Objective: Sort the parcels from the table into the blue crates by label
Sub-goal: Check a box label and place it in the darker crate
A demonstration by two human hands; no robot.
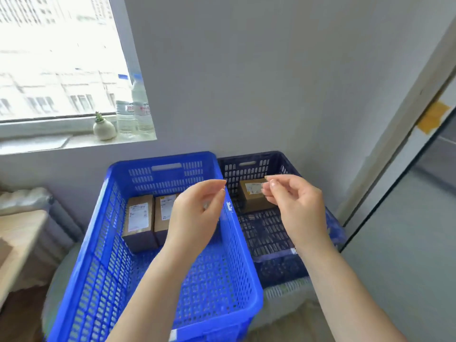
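Blue plastic fills the middle of the view: a bright crate point(158, 243) sits at six o'clock, and a darker navy crate point(266, 233) stands touching its right wall, at about three o'clock from it. Two brown parcels point(140, 219) with white labels stand side by side against the bright crate's far end, at its eleven o'clock corner. One more parcel point(255, 197) lies alone at the far end of the navy crate, label up.

Both hands are raised over the crates and carry no parcel. The left hand point(197, 213) hovers above the bright crate's right wall, palm turned inward, its fingers point(217, 186) loosely curled, tips near the thumb, with nothing between them. The right hand point(296, 206) hangs over the navy crate, its fingers point(272, 185) drawn together at the tips just in front of the lone parcel; whether they pinch something small I cannot tell, the frame is too soft there.

At nine o'clock a pale wooden surface point(17, 240) edges in. Up at eleven o'clock, a windowsill point(74, 141) carries a small round vase point(104, 129) with a sprig and clear water bottles point(134, 112) just beside it.
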